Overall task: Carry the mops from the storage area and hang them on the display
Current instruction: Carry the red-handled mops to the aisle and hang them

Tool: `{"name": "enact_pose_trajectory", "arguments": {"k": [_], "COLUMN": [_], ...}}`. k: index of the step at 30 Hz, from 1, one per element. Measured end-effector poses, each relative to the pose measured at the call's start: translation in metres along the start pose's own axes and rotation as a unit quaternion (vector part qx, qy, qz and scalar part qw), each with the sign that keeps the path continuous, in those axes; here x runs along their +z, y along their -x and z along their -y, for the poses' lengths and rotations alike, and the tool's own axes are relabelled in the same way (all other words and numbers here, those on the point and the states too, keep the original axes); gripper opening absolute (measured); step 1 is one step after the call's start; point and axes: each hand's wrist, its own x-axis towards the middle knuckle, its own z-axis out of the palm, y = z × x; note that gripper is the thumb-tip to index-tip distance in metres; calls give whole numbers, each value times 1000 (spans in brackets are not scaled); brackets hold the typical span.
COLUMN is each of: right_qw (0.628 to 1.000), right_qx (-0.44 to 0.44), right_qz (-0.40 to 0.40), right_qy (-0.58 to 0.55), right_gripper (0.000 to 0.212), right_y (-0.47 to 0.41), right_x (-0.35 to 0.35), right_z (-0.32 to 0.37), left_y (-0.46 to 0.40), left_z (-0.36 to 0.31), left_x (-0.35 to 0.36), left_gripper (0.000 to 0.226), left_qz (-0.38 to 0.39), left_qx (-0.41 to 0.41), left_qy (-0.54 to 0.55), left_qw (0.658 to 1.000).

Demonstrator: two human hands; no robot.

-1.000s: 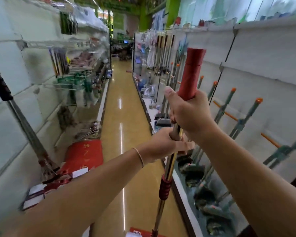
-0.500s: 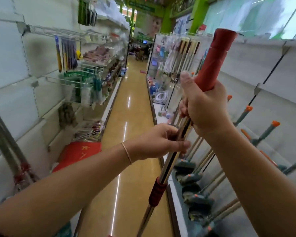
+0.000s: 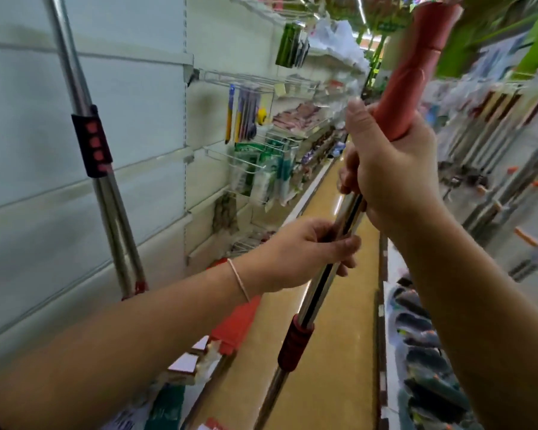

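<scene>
Raising mop [image 3: 320,280] higher vs. 1s ago.

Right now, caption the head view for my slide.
Both hands, left hand and right hand, grip a red-handled steel mop pole in a shop aisle.

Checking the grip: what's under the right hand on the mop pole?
Under the right hand the chrome mop pole shows, gripped by the left hand. The junction with the red grip is covered.

I was looking down a shop aisle: a glossy yellow floor [image 3: 320,308] ran between white shelving [image 3: 84,169] hung with packaged goods [image 3: 261,169] on wire hooks, and mops [image 3: 494,187] lined the display opposite.
</scene>
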Motion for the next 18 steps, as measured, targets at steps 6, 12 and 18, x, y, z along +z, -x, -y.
{"name": "enact_pose_trajectory", "arguments": {"k": [6,12,18], "right_qw": [993,974,950], "right_qx": [-3,-9,-24], "right_qz": [73,167,255], "right_qy": [-90,-153,-178], "right_gripper": [23,23,28], "right_y": [-44,-79,-93], "right_x": [12,20,32], "right_z": [-33,-49,-59], "left_y": [-22,-41,-41], "left_z": [5,7,0], "left_x": [-10,-5,-19], "left_gripper": [30,31,20], "left_qz": [-140,-287,-341], "left_qx": [-10,-20,-53], "left_qy": [-1,-21,-76], "left_qw": [990,957,935]}}
